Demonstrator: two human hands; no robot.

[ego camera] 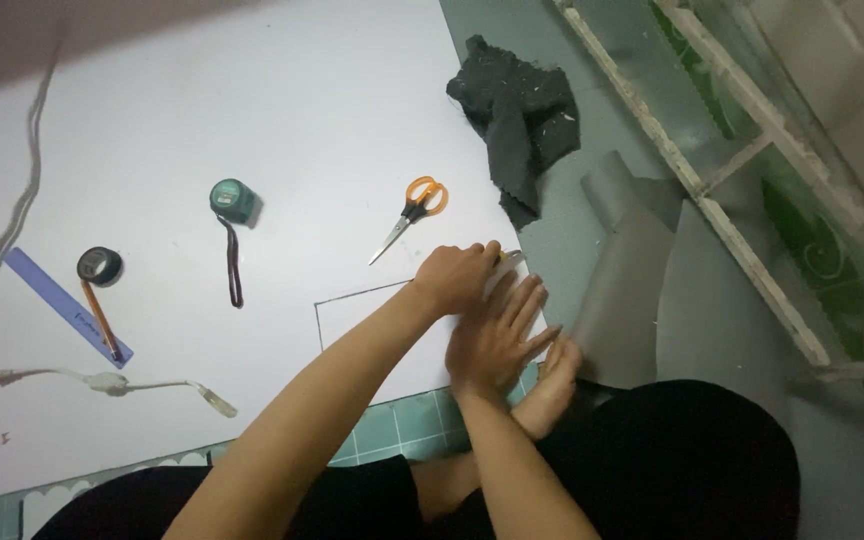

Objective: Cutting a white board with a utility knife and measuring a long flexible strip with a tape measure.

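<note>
My left hand (460, 276) is closed in a fist around a small tool with a yellow tip, held at the right edge of a large white sheet (282, 110). Just below it my right hand (497, 338) lies flat with fingers spread, pressing on the sheet's near right corner beside a pale translucent strip (508, 272). A thin drawn line (318, 318) marks a rectangle on the sheet left of my hands. The tool itself is mostly hidden by my fingers.
On the sheet lie orange-handled scissors (414, 210), a green tape measure (233, 200), a black tape roll (99, 265), a blue ruler (64, 305) and a white cable (107, 382). A black cloth (522, 110), curled grey sheet (624, 290) and wooden frame (712, 185) sit right. My bare foot (552, 390) rests below my hands.
</note>
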